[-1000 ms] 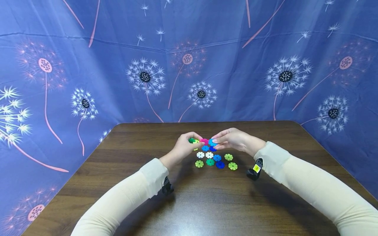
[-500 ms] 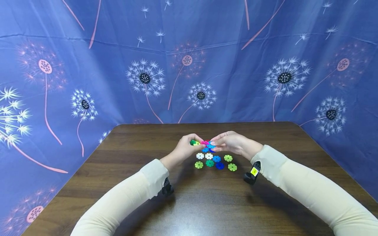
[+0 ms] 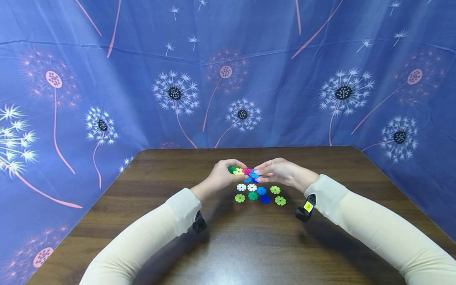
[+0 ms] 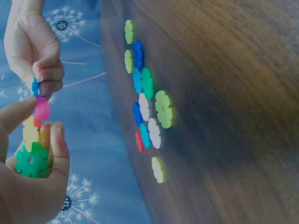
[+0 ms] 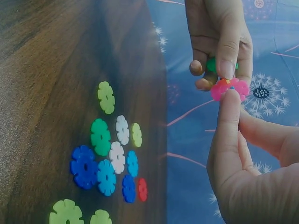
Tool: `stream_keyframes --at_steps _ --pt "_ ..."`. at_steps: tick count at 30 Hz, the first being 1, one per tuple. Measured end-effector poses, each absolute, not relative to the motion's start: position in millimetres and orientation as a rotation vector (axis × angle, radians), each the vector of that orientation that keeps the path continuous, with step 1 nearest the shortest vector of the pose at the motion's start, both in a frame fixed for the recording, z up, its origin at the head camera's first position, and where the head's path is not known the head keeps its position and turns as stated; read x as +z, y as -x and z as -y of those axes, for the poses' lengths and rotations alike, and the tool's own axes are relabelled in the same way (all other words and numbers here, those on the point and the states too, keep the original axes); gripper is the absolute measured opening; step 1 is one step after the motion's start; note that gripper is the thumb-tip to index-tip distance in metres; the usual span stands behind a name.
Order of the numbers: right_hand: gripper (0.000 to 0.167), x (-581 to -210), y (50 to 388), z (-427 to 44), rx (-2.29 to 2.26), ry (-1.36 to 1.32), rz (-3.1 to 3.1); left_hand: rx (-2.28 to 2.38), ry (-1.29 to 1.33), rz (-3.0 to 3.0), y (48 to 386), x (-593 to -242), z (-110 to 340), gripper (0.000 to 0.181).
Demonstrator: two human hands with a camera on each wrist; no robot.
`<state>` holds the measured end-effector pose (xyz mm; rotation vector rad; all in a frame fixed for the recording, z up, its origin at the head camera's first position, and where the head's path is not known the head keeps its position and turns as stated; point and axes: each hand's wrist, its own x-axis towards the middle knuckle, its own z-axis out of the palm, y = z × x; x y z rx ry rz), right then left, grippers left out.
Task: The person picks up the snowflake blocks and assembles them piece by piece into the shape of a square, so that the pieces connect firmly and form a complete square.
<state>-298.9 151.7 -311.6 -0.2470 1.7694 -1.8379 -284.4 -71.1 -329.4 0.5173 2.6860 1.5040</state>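
Pinched from nine and three o'clock

At nine o'clock, clamping a row with left hand, thumb and curled fingers: green disc, yellow disc, pink disc. At three, pinching a blue disc with right hand, between thumb and fingertips, up at the pink disc. Held above the table, with loose discs lying toward six o'clock.

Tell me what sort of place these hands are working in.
Probably an indoor tabletop set up for recording or play; the wider room isn't visible. A wood-grain table stands before a blue dandelion-print cloth, and colourful slotted discs lie on the tabletop.
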Motion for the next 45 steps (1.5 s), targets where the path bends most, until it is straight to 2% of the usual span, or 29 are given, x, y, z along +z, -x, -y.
stream_keyframes --at_steps 14,20,29,38,45 --pt "0.030 -314.3 299.2 -145.4 -1.838 0.171 -1.809 1.323 -0.695 -2.802 285.5 -324.0 70.3 0.032" --pt "0.020 -313.3 296.6 -144.0 -1.841 0.170 -1.810 1.253 -0.767 -2.839 285.2 -323.2 68.2 0.035" --pt "0.023 -314.8 294.6 -142.6 -1.830 0.159 -1.837 1.350 -0.646 -2.851 284.5 -329.6 64.8 0.032" --pt "0.011 -312.4 295.7 -145.1 -1.847 0.182 -1.790 1.424 -0.603 -2.853 283.8 -332.7 64.5 0.026" --pt "0.011 -314.7 298.6 -148.8 -1.859 0.197 -1.785 1.431 -0.578 -2.872 284.2 -335.0 65.3 0.027"
